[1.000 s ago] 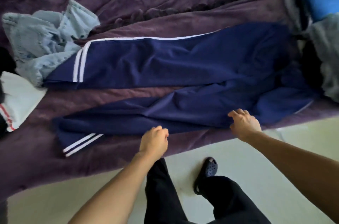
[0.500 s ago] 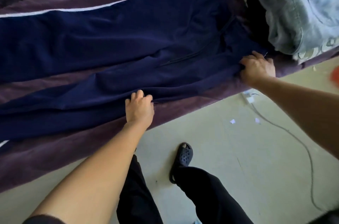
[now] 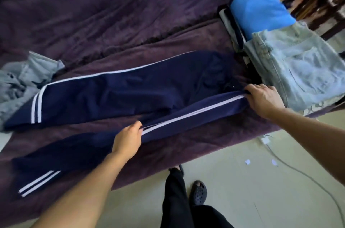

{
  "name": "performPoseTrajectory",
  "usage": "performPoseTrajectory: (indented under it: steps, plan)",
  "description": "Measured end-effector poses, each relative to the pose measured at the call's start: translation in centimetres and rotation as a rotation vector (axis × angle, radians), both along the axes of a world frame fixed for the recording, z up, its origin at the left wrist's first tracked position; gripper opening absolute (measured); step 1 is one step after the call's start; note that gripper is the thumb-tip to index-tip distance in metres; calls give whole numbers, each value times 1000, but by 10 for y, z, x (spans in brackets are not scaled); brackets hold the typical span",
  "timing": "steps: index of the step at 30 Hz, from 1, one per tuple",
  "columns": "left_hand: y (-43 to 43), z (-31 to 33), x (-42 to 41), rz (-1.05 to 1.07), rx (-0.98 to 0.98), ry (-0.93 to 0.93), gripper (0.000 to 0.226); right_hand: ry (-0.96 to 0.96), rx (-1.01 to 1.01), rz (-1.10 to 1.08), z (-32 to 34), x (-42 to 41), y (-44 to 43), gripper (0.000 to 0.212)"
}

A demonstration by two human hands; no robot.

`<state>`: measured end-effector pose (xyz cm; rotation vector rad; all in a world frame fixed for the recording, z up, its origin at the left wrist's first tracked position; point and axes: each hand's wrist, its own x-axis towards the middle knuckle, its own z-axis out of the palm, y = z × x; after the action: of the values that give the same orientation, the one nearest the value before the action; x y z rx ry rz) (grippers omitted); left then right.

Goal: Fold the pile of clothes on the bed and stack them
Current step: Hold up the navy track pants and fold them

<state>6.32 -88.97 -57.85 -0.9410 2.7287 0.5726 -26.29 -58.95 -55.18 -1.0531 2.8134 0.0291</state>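
Navy track pants (image 3: 115, 93) with white side stripes lie spread across the purple bed cover (image 3: 112, 22), legs pointing left. My left hand (image 3: 128, 139) pinches the near leg's striped edge around mid-length. My right hand (image 3: 263, 99) grips the same edge at the waist end, and the fabric is lifted taut between them. A stack of folded clothes sits at the right: light denim jeans (image 3: 298, 70) on top in front, a blue garment (image 3: 259, 7) behind.
A crumpled light-blue denim garment (image 3: 20, 82) lies at the left edge of the bed. The floor (image 3: 242, 181) runs along the near side of the bed, with a cable (image 3: 298, 173), paper scraps, and my legs and a dark clog (image 3: 198, 192).
Both hands have closed on the near leg's striped edge and raised it off the bed, turning the white stripe up. The camera view has pulled back to show the whole bed.
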Motion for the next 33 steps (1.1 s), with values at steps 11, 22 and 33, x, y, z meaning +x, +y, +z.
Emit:
performPoseTrajectory:
  steps: [11, 22, 33]
  plan:
    - [-173, -15, -161, 315, 14, 145, 22, 33, 42, -139, -13, -132, -183, 29]
    - [-135, -35, -109, 454, 92, 35, 22, -185, 67, -14, -49, -41, -188, 41]
    - [-122, 28, 105, 757, 87, -330, 16, -610, 223, 226, -54, 92, -246, 30]
